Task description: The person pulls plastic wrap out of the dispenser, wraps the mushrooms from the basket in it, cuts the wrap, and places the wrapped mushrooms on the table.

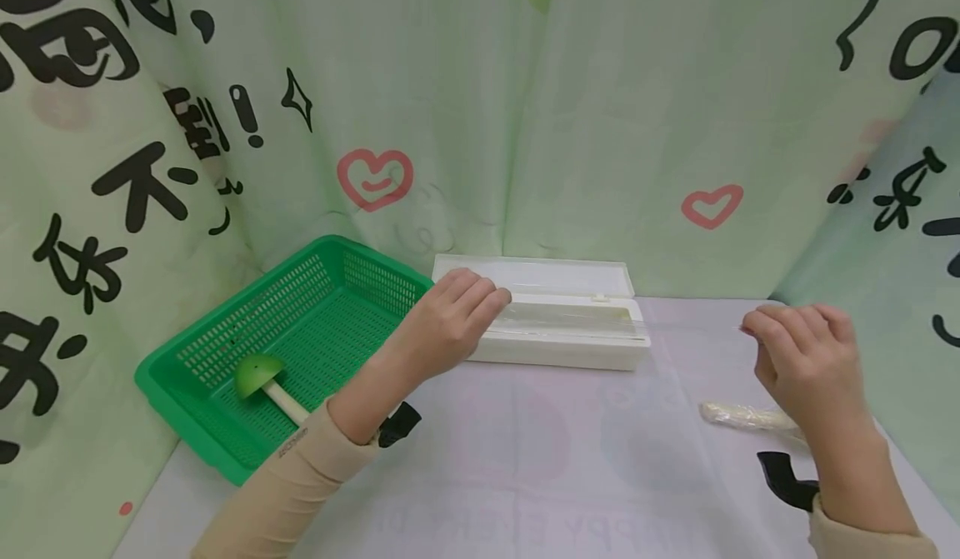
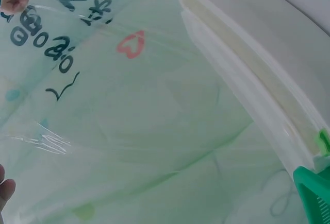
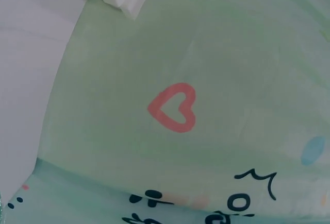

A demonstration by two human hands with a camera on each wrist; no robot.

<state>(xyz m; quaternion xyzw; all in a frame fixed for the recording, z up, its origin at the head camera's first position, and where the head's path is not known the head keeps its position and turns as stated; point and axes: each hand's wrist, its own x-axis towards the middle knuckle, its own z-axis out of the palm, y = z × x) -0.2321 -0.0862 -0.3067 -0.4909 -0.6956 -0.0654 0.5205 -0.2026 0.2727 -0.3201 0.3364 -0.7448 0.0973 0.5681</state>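
Note:
A sheet of clear cling film point(image 2: 51, 142) stretches between my two hands; its glints and creases show in the left wrist view. My left hand point(image 1: 459, 316) pinches one edge in front of the white film box point(image 1: 558, 352). Far to the right, my right hand point(image 1: 806, 359) is raised with fingertips pinched together on the other side of the film. The box lies with its lid point(image 1: 536, 276) up against the back. Below the right hand is a pale item wrapped in clear plastic point(image 1: 742, 416), partly hidden by the wrist.
A green basket point(image 1: 187, 338) stands at the left, partly behind the left forearm. Inside it lies a toy mushroom point(image 1: 258, 371) with a green cap and pale stem. A printed green curtain point(image 1: 600, 126) surrounds the white-covered table point(image 1: 562, 451).

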